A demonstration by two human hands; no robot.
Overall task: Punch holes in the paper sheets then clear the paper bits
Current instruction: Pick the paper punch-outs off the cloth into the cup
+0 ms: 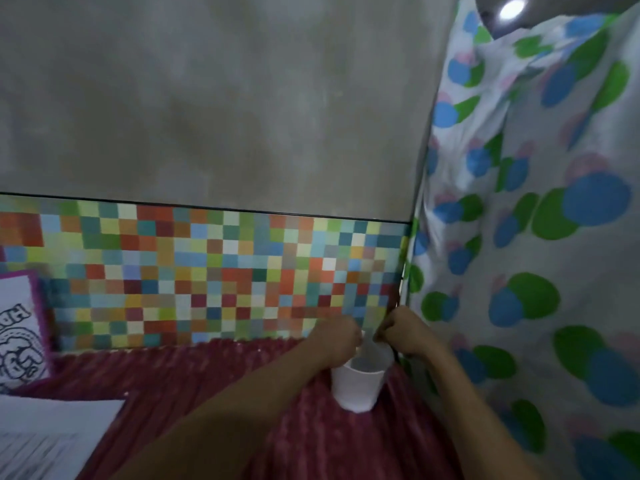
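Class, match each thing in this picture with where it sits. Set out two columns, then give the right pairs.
Things
1 cup
2 paper sheets
3 dotted curtain
4 cushion

Places
A bottom left corner
B whole right side
C just below the left hand and right hand
D left edge, by the chequered wall

Pairs: 1-C, 2-A, 3-B, 4-D

Left hand (341, 336) and right hand (403, 330) hover above a white cup (356, 388).
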